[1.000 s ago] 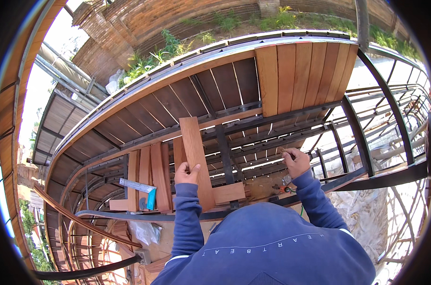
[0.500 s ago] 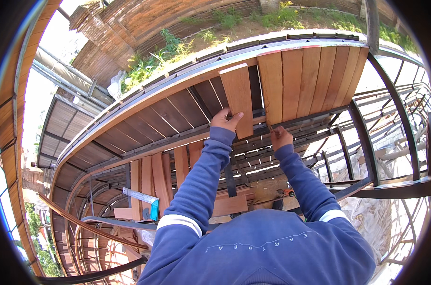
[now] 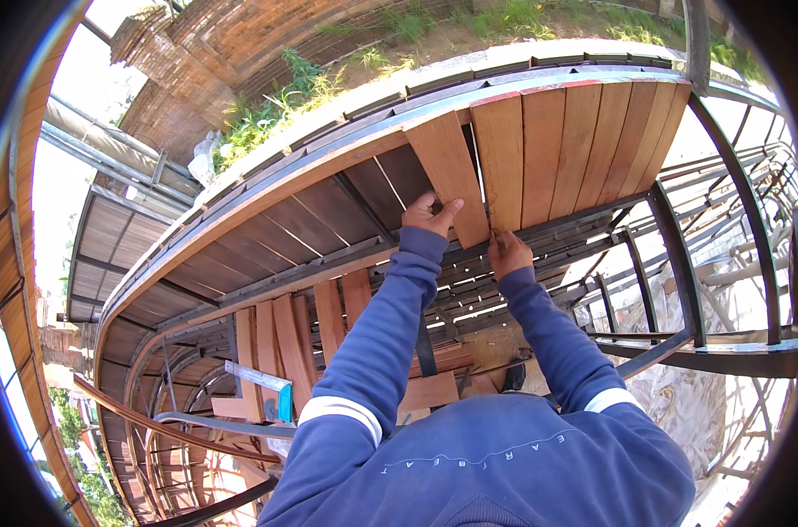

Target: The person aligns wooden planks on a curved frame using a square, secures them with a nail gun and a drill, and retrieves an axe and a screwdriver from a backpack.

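Observation:
My left hand point(image 3: 431, 214) grips the lower left part of a loose reddish-brown wooden board point(image 3: 448, 171), thumb lying on its face and fingers curled round its left edge. The board's top end rests at the curved frame's upper rail point(image 3: 329, 156). It lies slightly slanted, and a narrow gap, wider at the top, parts it from a row of fitted boards point(image 3: 562, 154). My right hand point(image 3: 510, 255) is pinched closed at the lower end of that gap, beside the nearest fitted board's bottom corner. What its fingertips hold is too small to make out.
Loose boards point(image 3: 286, 347) lean on a lower level at left, with a try square point(image 3: 260, 382) with a turquoise handle on them. Dark metal bars point(image 3: 676, 263) stand at right. Beyond the rail are weeds point(image 3: 302, 88) and a brick wall point(image 3: 214, 57).
The loose board has swung toward the fitted boards at its lower end, and its top has met the rail. My right hand has shifted slightly left, to the gap's lower end.

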Demonstrator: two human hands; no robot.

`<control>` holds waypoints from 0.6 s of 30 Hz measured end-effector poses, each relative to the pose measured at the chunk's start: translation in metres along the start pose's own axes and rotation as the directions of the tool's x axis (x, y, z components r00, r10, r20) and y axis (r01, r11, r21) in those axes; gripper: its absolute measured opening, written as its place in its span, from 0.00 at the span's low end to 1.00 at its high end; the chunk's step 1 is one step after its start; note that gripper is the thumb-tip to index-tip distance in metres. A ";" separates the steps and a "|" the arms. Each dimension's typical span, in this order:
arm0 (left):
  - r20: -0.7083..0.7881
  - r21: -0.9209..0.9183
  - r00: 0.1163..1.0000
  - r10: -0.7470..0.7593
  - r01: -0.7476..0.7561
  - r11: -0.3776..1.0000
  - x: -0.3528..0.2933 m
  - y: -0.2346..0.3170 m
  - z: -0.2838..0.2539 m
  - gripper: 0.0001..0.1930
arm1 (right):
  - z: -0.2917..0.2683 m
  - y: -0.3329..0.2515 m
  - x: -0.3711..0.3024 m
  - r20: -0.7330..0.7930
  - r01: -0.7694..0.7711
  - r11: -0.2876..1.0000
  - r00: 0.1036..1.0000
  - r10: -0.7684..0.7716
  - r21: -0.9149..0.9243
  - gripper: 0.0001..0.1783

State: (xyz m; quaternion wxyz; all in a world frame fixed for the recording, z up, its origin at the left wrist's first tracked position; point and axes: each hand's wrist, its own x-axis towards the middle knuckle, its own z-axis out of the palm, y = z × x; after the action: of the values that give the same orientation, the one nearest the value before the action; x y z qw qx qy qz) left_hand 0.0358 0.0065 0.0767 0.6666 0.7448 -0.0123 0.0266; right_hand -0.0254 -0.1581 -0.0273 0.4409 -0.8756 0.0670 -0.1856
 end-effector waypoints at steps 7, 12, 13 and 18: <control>0.008 0.110 0.997 0.073 -0.074 0.991 0.014 -0.012 0.004 0.15 | 0.007 0.004 0.004 -0.018 0.068 0.997 0.997 -0.069 -0.041 0.07; 0.008 0.226 0.990 0.138 -0.137 0.964 0.013 -0.010 0.006 0.16 | 0.010 0.010 0.008 -0.007 0.073 0.995 0.997 -0.073 -0.062 0.07; 0.012 0.298 0.982 0.190 -0.185 0.936 0.010 -0.009 0.005 0.15 | 0.009 0.010 0.006 -0.011 0.080 0.996 0.997 -0.080 -0.048 0.07; 0.060 0.617 0.976 0.211 -0.202 0.761 -0.019 0.025 -0.013 0.15 | -0.014 -0.007 -0.005 -0.045 0.104 0.992 0.994 -0.101 0.076 0.06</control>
State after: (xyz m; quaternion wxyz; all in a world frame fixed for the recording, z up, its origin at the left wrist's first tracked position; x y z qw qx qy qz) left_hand 0.0152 0.0161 0.1020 0.3783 0.9159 -0.0803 0.1073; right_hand -0.0361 -0.1630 -0.0153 0.4633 -0.8559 0.0234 -0.2284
